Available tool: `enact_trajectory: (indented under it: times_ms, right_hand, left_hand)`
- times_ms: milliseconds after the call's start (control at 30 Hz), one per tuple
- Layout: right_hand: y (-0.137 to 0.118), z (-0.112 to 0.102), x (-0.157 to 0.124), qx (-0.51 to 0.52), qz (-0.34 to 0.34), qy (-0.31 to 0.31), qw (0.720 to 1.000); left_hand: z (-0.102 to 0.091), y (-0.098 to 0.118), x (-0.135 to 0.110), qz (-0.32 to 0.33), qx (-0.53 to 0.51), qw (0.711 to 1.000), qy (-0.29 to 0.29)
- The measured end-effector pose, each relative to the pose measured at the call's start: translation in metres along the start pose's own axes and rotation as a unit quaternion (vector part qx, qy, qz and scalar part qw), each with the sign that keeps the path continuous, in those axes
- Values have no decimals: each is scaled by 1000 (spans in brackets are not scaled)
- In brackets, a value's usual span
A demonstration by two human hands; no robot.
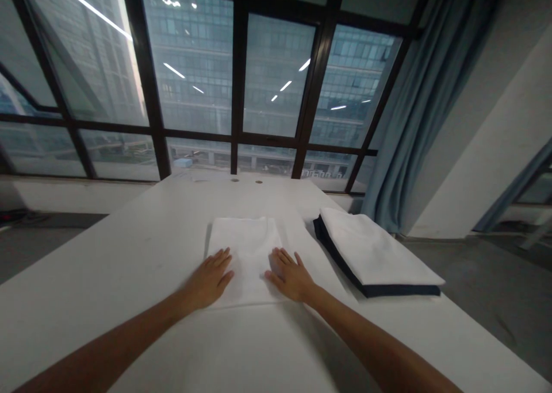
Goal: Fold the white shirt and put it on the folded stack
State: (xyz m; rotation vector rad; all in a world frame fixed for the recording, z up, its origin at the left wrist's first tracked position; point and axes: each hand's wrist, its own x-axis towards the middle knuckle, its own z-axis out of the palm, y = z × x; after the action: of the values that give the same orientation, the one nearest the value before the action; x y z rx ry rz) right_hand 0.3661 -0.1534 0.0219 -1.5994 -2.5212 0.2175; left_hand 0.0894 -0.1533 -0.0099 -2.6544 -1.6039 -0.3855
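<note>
A white folded cloth [245,238], perhaps a garment, lies flat as a neat rectangle on the white table [142,249]. My left hand [211,281] rests on its left edge, fingers stretched out and pointing away from me. On the opposite edge lies my right hand [291,275], palm down with the fingers spread. Neither hand grips anything; both seem to press lightly on the fabric. To the right is a stack of folded cloth, with a white piece [379,249] on top and a dark navy piece [401,290] beneath it.
Two small round grommets [259,181] sit in the far end of the table. Beyond stands a window wall with dark frames [239,83]. A blue curtain [414,128] hangs at the right beside a white pillar [474,140]. Grey floor [483,278] shows past the right table edge.
</note>
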Motion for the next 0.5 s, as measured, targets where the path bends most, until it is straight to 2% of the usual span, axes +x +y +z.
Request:
enact_trajectory:
  times_ms: [100,167,233,300,400,500]
  right_hand:
    - [-5,-7,47,-14,18,46,999]
    - [-5,-7,81,-18,39,59,997]
    - [0,-3,109,-17,68,56,996]
    - [9,5,126,-15,90,47,995]
    - [21,17,138,-4,103,35,994]
    - [24,24,138,11,98,41,994]
  left_hand:
    - [-3,-4,51,-46,25,998,47]
    - [-2,-11,83,-97,42,994,38]
    - [3,-23,105,-140,64,988,29]
    - [11,-39,116,-158,85,983,28]
    - [22,-58,119,-170,89,981,10]
    - [23,-63,117,-181,64,981,-12]
